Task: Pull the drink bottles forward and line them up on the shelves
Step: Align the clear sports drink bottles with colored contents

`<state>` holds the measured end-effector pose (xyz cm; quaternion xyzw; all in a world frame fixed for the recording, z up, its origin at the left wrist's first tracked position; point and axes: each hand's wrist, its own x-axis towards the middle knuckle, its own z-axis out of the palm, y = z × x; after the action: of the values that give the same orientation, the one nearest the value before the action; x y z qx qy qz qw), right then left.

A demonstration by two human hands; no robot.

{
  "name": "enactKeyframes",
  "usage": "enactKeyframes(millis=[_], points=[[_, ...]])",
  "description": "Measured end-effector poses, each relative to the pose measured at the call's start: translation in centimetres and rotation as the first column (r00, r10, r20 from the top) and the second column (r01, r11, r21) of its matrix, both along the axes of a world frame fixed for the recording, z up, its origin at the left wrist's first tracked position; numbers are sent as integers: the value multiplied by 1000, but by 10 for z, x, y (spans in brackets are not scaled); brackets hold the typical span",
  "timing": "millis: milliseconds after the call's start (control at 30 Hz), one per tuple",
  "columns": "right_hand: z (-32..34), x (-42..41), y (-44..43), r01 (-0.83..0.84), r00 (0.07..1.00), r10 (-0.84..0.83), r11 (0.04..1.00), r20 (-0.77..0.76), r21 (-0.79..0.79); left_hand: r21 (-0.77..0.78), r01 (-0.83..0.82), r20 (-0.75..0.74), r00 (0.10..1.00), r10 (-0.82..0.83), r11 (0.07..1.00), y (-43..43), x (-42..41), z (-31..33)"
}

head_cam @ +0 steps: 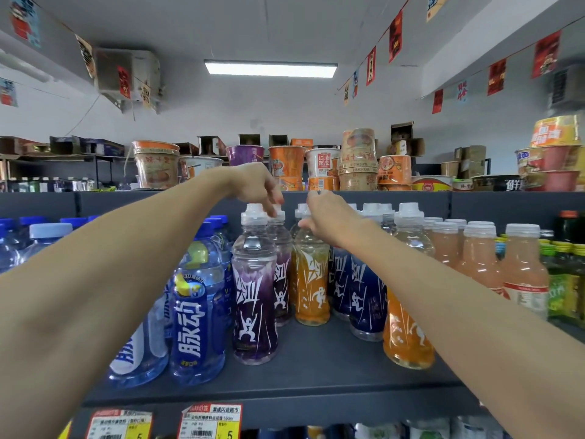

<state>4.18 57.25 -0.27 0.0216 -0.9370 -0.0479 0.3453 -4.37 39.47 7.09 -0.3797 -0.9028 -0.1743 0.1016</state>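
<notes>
With the front purple bottle [254, 296] and front orange bottle [406, 337] already near the shelf [316, 369] edge, the left hand [253, 183] pinched the rear purple bottle [282, 280] by its cap and the right hand [329, 218] gripped the rear orange bottle [311, 286] by its neck, both bottles yet to come forward.

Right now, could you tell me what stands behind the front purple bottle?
A second purple bottle; the left hand curls over its cap. Anything further back is hidden.
</notes>
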Motion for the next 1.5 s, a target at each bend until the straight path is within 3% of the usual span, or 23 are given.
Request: enactKeyframes(millis=[100, 333, 600, 967, 1500], points=[[3, 4, 0, 11, 999, -11, 1000, 40, 19, 12, -11, 53, 999, 11, 1000, 1, 3, -1], [2, 8, 0, 25, 968, 6, 992, 251, -120, -87, -109, 60, 992, 114, 990, 12, 3, 2], [-2, 3, 3, 6, 981, 20, 991, 194, -134, -102, -89, 173, 979, 105, 991, 13, 2, 4], [-11, 1, 6, -52, 969, 110, 966, 221, -253, -135, -72, 213, 972, 100, 988, 16, 15, -6], [-11, 12, 11, -78, 971, 129, 967, 203, -241, -162, -131, 210, 964, 164, 978, 20, 18, -2]])
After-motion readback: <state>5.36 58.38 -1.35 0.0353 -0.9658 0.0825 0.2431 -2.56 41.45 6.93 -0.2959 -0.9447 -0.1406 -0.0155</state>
